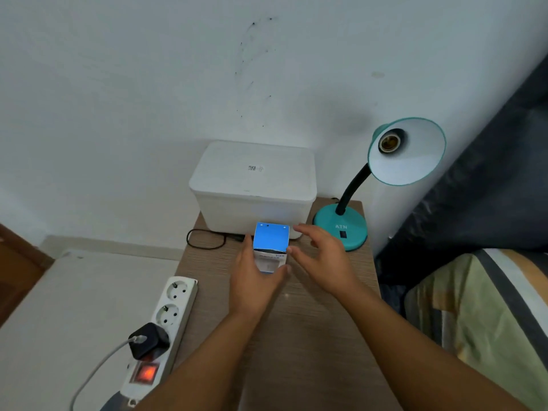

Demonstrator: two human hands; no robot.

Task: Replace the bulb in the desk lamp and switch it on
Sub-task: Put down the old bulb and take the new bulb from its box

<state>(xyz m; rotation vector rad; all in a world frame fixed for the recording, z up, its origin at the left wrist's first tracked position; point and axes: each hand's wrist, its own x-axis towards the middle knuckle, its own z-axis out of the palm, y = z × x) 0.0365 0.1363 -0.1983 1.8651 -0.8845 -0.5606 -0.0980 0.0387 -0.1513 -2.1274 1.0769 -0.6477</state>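
Observation:
A blue and white bulb box (271,244) stands on the wooden bedside table (311,336), with my left hand (252,280) wrapped around its left and near sides. My right hand (323,256) hovers just right of the box with fingers spread, its thumb close to the box's edge. The teal desk lamp (341,229) stands at the table's back right on a round base with a black switch (343,234). Its shade (407,151) tilts toward me, and the socket (390,141) inside holds no bulb.
A white lidded box (253,188) sits at the back of the table against the wall. A white power strip (161,327) with a lit red switch and a black plug lies at the left edge. A black cord (204,238) loops behind. A bed (480,307) is right.

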